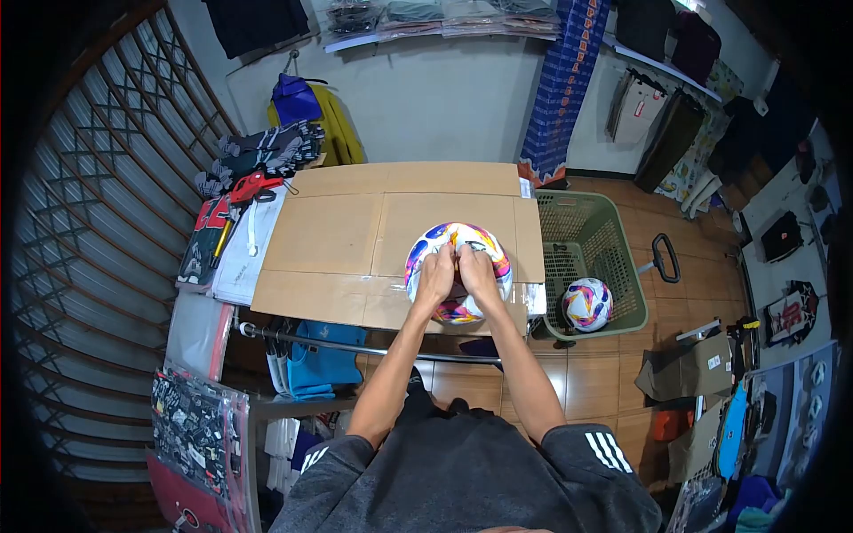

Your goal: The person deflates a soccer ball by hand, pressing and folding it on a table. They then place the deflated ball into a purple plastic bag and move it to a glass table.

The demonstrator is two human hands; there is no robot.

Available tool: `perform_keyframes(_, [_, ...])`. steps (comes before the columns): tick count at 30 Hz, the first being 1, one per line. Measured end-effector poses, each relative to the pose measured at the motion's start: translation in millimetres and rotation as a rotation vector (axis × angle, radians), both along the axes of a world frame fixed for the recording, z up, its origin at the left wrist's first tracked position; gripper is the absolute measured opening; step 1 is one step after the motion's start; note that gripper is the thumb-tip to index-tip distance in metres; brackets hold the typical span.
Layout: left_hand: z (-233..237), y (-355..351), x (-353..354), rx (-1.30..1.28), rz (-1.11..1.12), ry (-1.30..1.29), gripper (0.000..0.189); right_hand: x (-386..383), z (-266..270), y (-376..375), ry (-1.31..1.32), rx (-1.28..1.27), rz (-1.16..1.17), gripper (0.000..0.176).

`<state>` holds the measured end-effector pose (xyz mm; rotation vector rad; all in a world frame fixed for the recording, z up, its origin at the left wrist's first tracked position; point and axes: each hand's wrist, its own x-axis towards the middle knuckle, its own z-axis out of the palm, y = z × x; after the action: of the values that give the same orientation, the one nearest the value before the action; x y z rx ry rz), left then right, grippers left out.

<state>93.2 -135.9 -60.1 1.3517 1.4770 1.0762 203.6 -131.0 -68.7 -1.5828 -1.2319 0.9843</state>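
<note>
Dark grey short-sleeved T-shirt, 3 white stripes on each shoulder, bare forearms

Sports goods shop, folded clothing on shelves, hanging garments, goalkeeper gloves, basket with ball

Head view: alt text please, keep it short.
Seen from above, a person's left hand and right hand rest side by side on top of a multicoloured football lying on a flat cardboard sheet. To the right, a green basket on the wooden floor holds a second ball.
</note>
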Motion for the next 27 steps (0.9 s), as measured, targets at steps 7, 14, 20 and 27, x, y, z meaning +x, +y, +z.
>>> perform_keyframes(7, [-19, -1, -4, 0.245, -0.062, 0.246, 0.052, 0, -3, -5, -0.199, 0.104, 0.004, 0.053])
perform_keyframes(14, [-12, -3, -7, 0.156, -0.157, 0.368, 0.042, -5, 4, -17, -0.335, 0.161, -0.055, 0.044])
perform_keyframes(20, [-11, 3, -17, 0.192, -0.373, 0.381, 0.022, -6, 22, -20, -0.473, 0.059, 0.01, 0.044])
perform_keyframes(27, [-5, 15, -18, 0.123, -0.417, 0.303, 0.023, -7, 20, -6, -0.433, -0.035, -0.007, 0.043])
